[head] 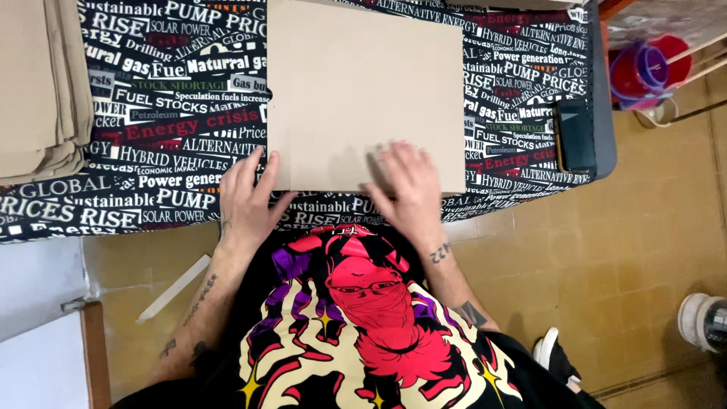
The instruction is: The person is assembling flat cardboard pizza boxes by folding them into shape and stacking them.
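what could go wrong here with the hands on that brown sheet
1. The brown paper sheet is pinned only along its near edge by the left hand and right hand; its far end lies free, so it may skew.
2. The dark phone lies near the table's right edge; a sideways sweep might knock it off.
3. The stack of brown sheets at the left could get mixed in.

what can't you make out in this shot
- Head view: the top of the cardboard sheet is cut off by the frame's upper edge.
- The stack of tan sheets runs past the left edge.
- The right hand is blurred, so its grip is unclear; the left hand rests at the sheet's corner.
- The tablecloth beneath the sheet is hidden.
- The dark flat thing is too small to identify.
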